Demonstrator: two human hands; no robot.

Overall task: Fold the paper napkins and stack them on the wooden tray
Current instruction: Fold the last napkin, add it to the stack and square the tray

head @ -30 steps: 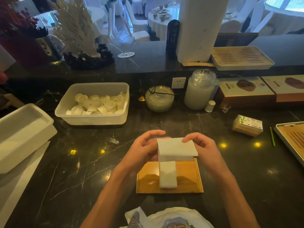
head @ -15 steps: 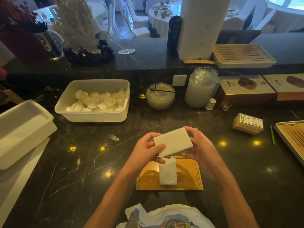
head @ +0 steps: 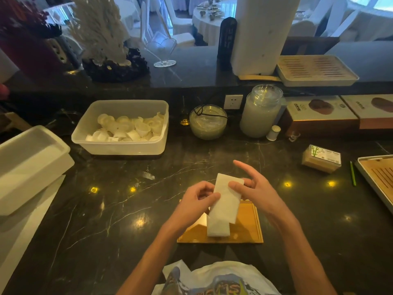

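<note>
White folded paper napkin is being pinched by both hands — left hand, right hand — hiding part of the stacked white napkin on the wooden tray.

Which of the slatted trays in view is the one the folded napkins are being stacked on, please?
None of the slatted ones: it is the small plain wooden tray under both hands, already carrying a folded napkin. The slatted trays sit far right and on the back ledge.

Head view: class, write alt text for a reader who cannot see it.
Both hands, left and right, hold a folded white napkin above a stack on a wooden tray, on a dark counter.
</note>
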